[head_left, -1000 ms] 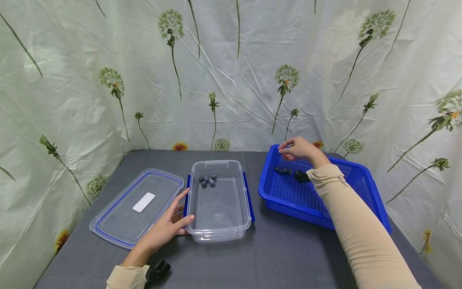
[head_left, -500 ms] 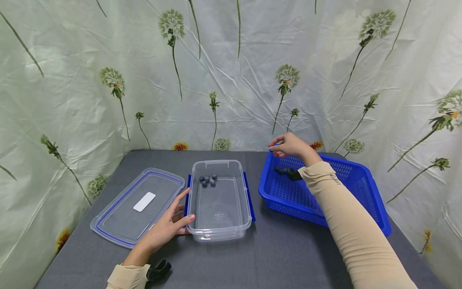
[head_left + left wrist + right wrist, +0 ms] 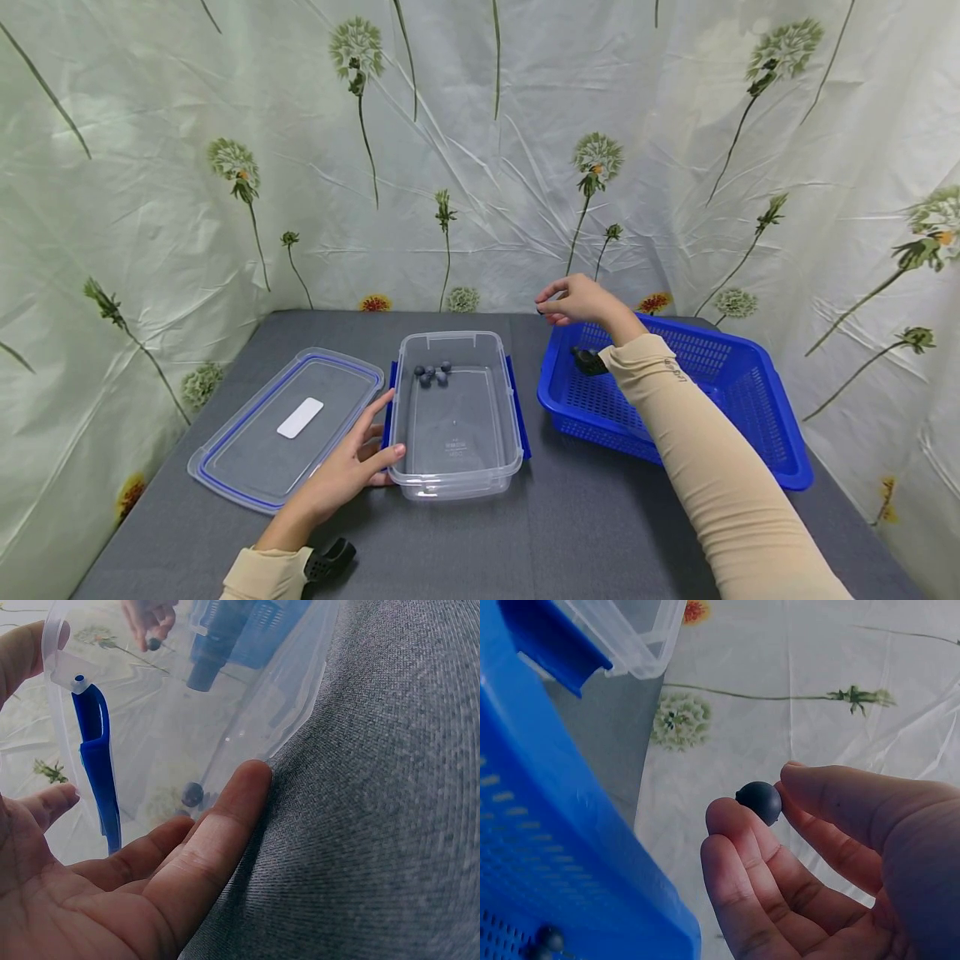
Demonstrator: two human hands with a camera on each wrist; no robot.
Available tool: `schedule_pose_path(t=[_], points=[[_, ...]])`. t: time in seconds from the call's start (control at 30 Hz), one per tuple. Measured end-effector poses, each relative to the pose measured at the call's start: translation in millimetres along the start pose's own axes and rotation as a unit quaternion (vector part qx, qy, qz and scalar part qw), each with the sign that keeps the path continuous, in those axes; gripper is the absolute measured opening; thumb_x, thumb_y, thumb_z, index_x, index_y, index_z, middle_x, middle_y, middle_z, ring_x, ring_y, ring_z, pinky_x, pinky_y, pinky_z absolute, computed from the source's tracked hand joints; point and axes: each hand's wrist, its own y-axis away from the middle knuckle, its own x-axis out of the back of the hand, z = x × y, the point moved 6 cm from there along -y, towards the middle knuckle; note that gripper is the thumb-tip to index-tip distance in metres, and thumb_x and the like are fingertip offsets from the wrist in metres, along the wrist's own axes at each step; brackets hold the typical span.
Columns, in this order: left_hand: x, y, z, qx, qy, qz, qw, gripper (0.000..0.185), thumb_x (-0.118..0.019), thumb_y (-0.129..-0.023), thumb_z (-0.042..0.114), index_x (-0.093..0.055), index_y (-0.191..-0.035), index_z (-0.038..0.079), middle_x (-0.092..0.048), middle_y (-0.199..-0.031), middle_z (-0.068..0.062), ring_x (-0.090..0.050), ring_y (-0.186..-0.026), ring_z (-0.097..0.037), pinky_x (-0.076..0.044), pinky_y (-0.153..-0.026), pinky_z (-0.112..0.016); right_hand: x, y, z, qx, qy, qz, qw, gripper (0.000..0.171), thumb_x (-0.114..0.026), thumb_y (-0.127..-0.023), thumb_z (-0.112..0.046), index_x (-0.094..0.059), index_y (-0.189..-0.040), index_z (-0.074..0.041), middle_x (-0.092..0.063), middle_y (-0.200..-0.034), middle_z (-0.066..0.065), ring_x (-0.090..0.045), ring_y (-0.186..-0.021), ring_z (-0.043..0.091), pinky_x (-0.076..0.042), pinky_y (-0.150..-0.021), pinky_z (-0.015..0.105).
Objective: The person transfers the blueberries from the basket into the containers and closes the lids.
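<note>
- Blueberry [image 3: 759,802]: a single dark berry pinched between the thumb and fingertips of the right hand [image 3: 577,302], held in the air above the near-left corner of the blue basket [image 3: 757,433], between it and the clear container [image 3: 456,454].
- The right hand's fingers are curled together around the berry; the other fingers lie loosely beside them.
- The left hand [image 3: 347,472] rests on the grey table [image 3: 570,533] against the container's left wall, fingers straight and slightly apart, thumb touching the front corner.
- A small cluster of blueberries [image 3: 432,375] lies at the far end of the container.
- More dark berries [image 3: 587,359] sit inside the basket, partly hidden by the sleeve.
- The clear lid [image 3: 288,427] lies flat just left of the container.
</note>
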Motion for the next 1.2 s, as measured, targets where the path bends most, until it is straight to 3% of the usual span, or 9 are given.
schedule_pose_path(t=[0.23, 0.37, 0.53, 0.67, 0.9, 1.03, 1.1, 1.2], points=[[-0.2, 0.3, 0.3, 0.000, 0.000, 0.000, 1.0000, 0.084, -0.068, -0.106, 0.026, -0.017, -0.170, 0.044, -0.029, -0.167, -0.037, -0.046, -0.145, -0.061, -0.065, -0.088, -0.052, -13.0, -6.8, -7.5, 0.007, 0.010, -0.006, 1.000, 0.032, -0.068, -0.106, -0.015, -0.070, -0.130, 0.007, -0.080, -0.102, 0.020, -0.076, -0.085, 0.016, -0.064, -0.082, 0.029], [-0.2, 0.6, 0.6, -0.002, 0.000, 0.000, 1.0000, 0.084, -0.068, -0.106, 0.025, -0.017, -0.170, 0.043, -0.029, -0.167, -0.037, -0.046, -0.145, -0.061, -0.065, -0.088, -0.052, -21.7, -9.8, -12.6, 0.013, 0.010, -0.012, 1.000, 0.032, -0.068, -0.106, -0.016, -0.070, -0.131, 0.005, -0.080, -0.106, 0.022, -0.077, -0.091, 0.022, -0.063, -0.078, 0.024], [0.0, 0.6, 0.4, -0.002, 0.000, -0.001, 1.0000, 0.084, -0.068, -0.106, 0.025, -0.017, -0.170, 0.043, -0.029, -0.167, -0.037, -0.047, -0.145, -0.061, -0.065, -0.088, -0.052, -33.6, -14.5, -19.8, 0.023, 0.007, -0.017, 1.000, 0.031, -0.069, -0.105, -0.014, -0.071, -0.129, 0.006, -0.080, -0.099, 0.018, -0.075, -0.084, 0.015, -0.064, -0.079, 0.026], [0.5, 0.3, 0.0, -0.002, -0.003, 0.000, 1.0000, 0.084, -0.068, -0.106, 0.026, -0.017, -0.170, 0.044, -0.030, -0.166, -0.038, -0.047, -0.144, -0.061, -0.066, -0.087, -0.051, -41.7, -16.9, -24.3, 0.024, 0.006, -0.022, 0.999, 0.029, -0.070, -0.105, -0.014, -0.073, -0.127, 0.003, -0.081, -0.096, 0.014, -0.077, -0.086, 0.018, -0.064, -0.080, 0.029], [0.4, 0.2, 0.4, 0.001, -0.004, 0.002, 1.0000, 0.084, -0.068, -0.106, 0.025, -0.017, -0.170, 0.044, -0.029, -0.166, -0.038, -0.047, -0.144, -0.061, -0.066, -0.086, -0.051, -56.2, -18.5, -31.2, 0.025, 0.012, -0.030, 0.999, 0.027, -0.069, -0.106, -0.016, -0.074, -0.128, 0.000, -0.081, -0.101, 0.015, -0.074, -0.083, 0.012, -0.064, -0.091, 0.038], [0.5, -0.3, 0.5, 0.005, -0.006, 0.005, 1.0000, 0.084, -0.069, -0.106, 0.026, -0.017, -0.169, 0.044, -0.030, -0.167, -0.037, -0.047, -0.144, -0.061, -0.066, -0.087, -0.051, -64.8, -20.3, -33.6, 0.027, 0.008, -0.037, 0.999, 0.026, -0.070, -0.105, -0.016, -0.075, -0.126, -0.002, -0.081, -0.097, 0.012, -0.073, -0.081, 0.009, -0.065, -0.087, 0.034], [0.6, -0.5, 0.2, 0.006, -0.007, 0.006, 0.9999, 0.085, -0.069, -0.105, 0.027, -0.017, -0.169, 0.044, -0.030, -0.167, -0.037, -0.048, -0.144, -0.061, -0.066, -0.087, -0.051, -69.5, -21.3, -34.2, 0.031, 0.009, -0.042, 0.999, 0.026, -0.070, -0.105, -0.016, -0.075, -0.126, -0.001, -0.081, -0.099, 0.015, -0.075, -0.082, 0.011, -0.065, -0.085, 0.033], [0.8, -0.7, -0.3, 0.005, -0.007, 0.005, 0.9999, 0.084, -0.069, -0.106, 0.027, -0.017, -0.169, 0.045, -0.030, -0.166, -0.037, -0.048, -0.143, -0.061, -0.066, -0.087, -0.051, -77.2, -21.2, -36.0, 0.032, 0.005, -0.052, 0.998, 0.028, -0.069, -0.105, -0.015, -0.074, -0.128, -0.001, -0.081, -0.106, 0.020, -0.078, -0.089, 0.021, -0.064, -0.092, 0.040]])
